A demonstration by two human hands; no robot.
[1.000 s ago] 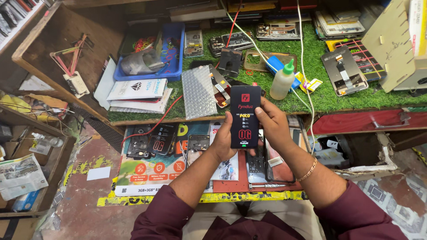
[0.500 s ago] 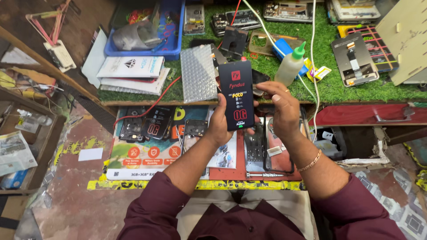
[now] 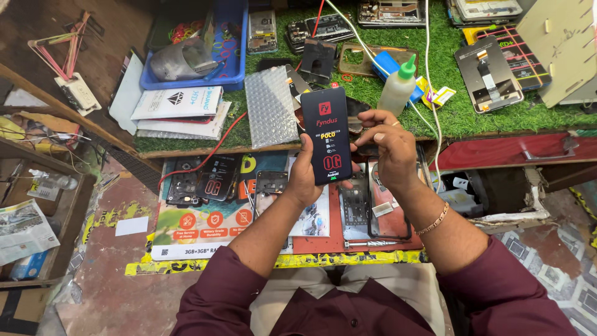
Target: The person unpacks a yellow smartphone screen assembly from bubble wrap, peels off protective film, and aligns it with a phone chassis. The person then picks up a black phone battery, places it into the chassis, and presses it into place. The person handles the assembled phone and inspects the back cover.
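Note:
My left hand [image 3: 306,176] grips the lower left edge of a flat black phone screen panel [image 3: 327,134] with red and white print on its protective film, held upright over the work board. My right hand [image 3: 387,148] is at the panel's right edge, fingers curled against its side. Below the hands, on the red work board [image 3: 323,239], lie a black phone frame [image 3: 388,205] and another opened phone body [image 3: 268,186].
A green turf mat [image 3: 460,115] carries a white squeeze bottle with green cap [image 3: 398,90], a bubble-wrap sheet [image 3: 270,112], phone parts and white cables. A blue tray [image 3: 239,74] stands at the back left with booklets [image 3: 177,106] beside it. An open drawer [image 3: 491,193] is at right.
The camera has moved closer and tilted down. Both hands keep the screen panel, which has shifted slightly; my right hand has slid along its right edge.

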